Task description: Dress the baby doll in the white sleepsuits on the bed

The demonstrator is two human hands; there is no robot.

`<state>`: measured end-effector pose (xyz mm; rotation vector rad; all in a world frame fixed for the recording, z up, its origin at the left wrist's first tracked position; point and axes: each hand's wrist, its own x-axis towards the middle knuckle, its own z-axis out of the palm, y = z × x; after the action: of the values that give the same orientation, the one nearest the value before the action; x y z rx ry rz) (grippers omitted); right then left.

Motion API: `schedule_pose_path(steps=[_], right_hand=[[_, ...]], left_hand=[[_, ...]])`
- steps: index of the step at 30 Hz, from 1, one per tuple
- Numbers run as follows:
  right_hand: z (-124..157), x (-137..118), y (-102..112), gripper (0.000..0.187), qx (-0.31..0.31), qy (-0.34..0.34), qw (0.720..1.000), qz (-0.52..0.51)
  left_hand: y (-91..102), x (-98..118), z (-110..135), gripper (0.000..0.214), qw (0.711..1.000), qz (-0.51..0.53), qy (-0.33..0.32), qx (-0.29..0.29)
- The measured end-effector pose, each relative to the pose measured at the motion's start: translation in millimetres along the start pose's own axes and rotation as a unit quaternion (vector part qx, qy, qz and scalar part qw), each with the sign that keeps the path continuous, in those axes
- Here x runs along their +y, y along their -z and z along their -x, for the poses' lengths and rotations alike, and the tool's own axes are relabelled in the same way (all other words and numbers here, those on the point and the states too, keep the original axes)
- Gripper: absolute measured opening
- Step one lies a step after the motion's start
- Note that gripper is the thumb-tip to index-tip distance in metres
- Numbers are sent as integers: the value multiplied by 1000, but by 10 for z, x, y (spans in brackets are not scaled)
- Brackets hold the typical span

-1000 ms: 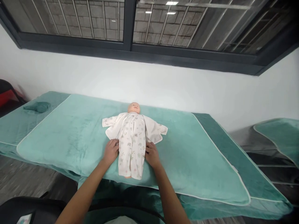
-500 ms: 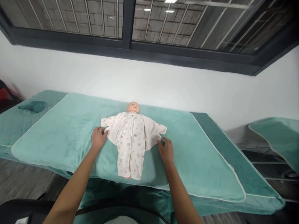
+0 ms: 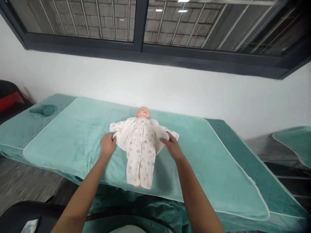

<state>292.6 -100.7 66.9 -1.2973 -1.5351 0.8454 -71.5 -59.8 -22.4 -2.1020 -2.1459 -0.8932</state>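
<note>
Your left hand [image 3: 108, 144] is just beside the doll's left side as you see it; the doll [image 3: 143, 112] lies face up between your hands, and your right hand [image 3: 172, 145] sits to the right. The doll's long axis runs far to near, head at the far edge of the green mat [image 3: 209, 168], feet towards you. Your right fingertips reach closer to its midline than your left ones do.

On the left, your fingers are curled with the thumb close by, and they seem to pinch the outer edge of the pale left flap [image 3: 122, 136]. In the middle, the patterned trousers [image 3: 141, 161] lie flat, touched by neither hand. On the right, your thumb and fingers are a little apart, seemingly with the edge of the right flap [image 3: 159, 136] caught between them.
</note>
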Motion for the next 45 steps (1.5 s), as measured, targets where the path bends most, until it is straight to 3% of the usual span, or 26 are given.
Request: schedule_pose_path(steps=[3, 4, 6, 10, 14, 17, 19, 21, 23, 25, 28, 33, 36, 40, 45], right_hand=[[158, -347, -213, 19, -185, 116, 965, 144], [232, -403, -256, 18, -217, 135, 949, 185], [409, -415, -300, 21, -224, 139, 940, 216], [820, -194, -345, 20, -145, 70, 980, 119], [1232, 48, -513, 19, -38, -48, 995, -75], [1502, 196, -660, 22, 80, -123, 976, -160], [1641, 281, -682, 25, 126, -150, 966, -171], [1744, 350, -620, 27, 129, -156, 967, -153], [1813, 408, -505, 28, 113, -155, 973, -125], [1850, 460, -397, 30, 105, -159, 976, -107], [1841, 533, -346, 32, 104, -168, 976, -93], [1694, 559, -472, 28, 113, -192, 975, -15], [1579, 488, -462, 22, 79, -156, 981, 86], [1281, 277, -310, 27, 17, -161, 981, 106], [373, -103, -317, 30, 96, -39, 986, 131]], left_hand=[[12, -16, 2, 27, 1000, 16, -2, 0], [18, -27, 5, 29, 1000, 23, -4, -1], [34, -47, 11, 32, 999, 48, -9, -5], [121, 73, 37, 33, 979, 203, -3, -15], [314, 586, 109, 32, 932, 361, -12, -16], [442, 1022, 205, 26, 920, 368, -133, -40], [469, 1186, 295, 21, 913, 324, -235, -73], [445, 1211, 417, 18, 902, 270, -322, -102], [384, 1125, 580, 18, 897, 235, -361, -100], [303, 988, 772, 24, 912, 234, -331, -65], [172, 815, 1051, 38, 943, 263, -205, -10], [72, 721, 1254, 30, 942, 326, -80, -23], [143, 694, 1110, 27, 934, 353, -27, -41], [263, 732, 547, 30, 942, 333, 3, -47], [149, 1075, -437, 26, 944, 326, -1, -52]])
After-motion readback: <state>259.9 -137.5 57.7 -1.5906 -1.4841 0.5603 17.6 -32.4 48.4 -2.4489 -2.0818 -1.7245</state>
